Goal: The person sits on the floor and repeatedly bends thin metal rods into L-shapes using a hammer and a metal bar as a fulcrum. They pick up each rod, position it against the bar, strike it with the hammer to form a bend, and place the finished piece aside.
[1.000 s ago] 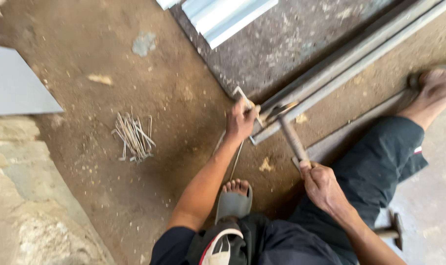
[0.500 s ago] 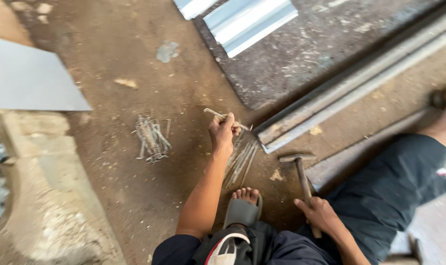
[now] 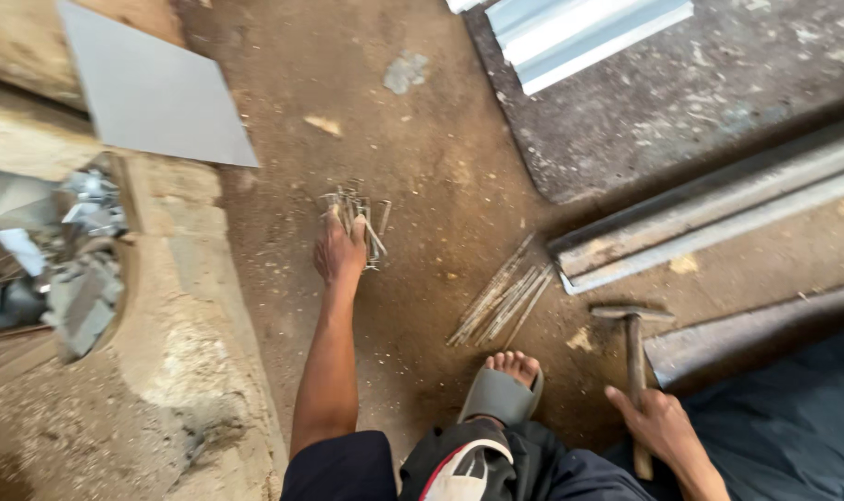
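Left hand (image 3: 340,249) spread over the pile of nails (image 3: 359,221); right hand (image 3: 658,425) grips the hammer (image 3: 634,357) handle.

Dark trousers (image 3: 793,436), grey sandal (image 3: 499,397) (bare arms)

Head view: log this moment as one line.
left hand: on nail pile | right hand: gripping hammer | rods: on ground

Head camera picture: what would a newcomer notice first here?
The left hand reaches out onto a small pile of nails on the dirt floor, near the middle. At the lower right, the right hand grips a hammer by its handle, beside long grey metal bars.
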